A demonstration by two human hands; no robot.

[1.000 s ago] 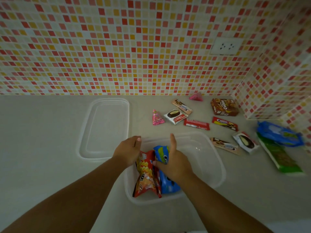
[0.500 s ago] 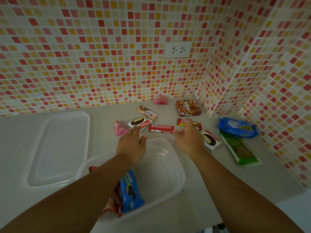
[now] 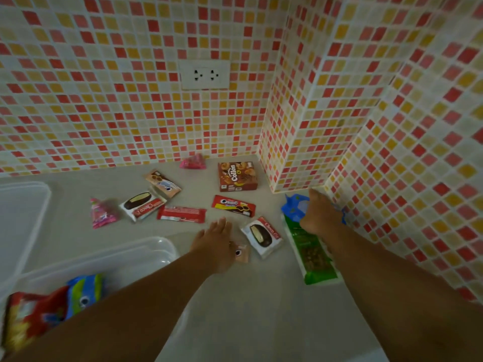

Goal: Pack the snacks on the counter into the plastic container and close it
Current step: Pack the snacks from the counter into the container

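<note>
The clear plastic container (image 3: 159, 244) sits at the lower left and holds a red chips bag (image 3: 28, 314) and a blue snack bag (image 3: 83, 291). Its lid (image 3: 26, 205) lies at the far left. My left hand (image 3: 214, 244) lies flat, fingers stretched, over a tan cookie packet (image 3: 241, 254) just right of the container. My right hand (image 3: 318, 215) curls down on a blue packet (image 3: 292, 207) by the tiled corner, above a long green packet (image 3: 311, 254). A Choco Pie (image 3: 262, 236) lies between my hands.
Further back lie a red Cream-O packet (image 3: 234, 205), a red bar (image 3: 181, 214), a second Choco Pie (image 3: 142, 205), a tan packet (image 3: 163, 184), two pink cones (image 3: 102, 212) (image 3: 193, 162) and a Collon box (image 3: 237, 176). A tiled pillar (image 3: 287, 152) juts out at the right.
Both hands left the container and reached right. The left went onto the tan packet, the right onto the blue packet by the wall. The view swung right.
</note>
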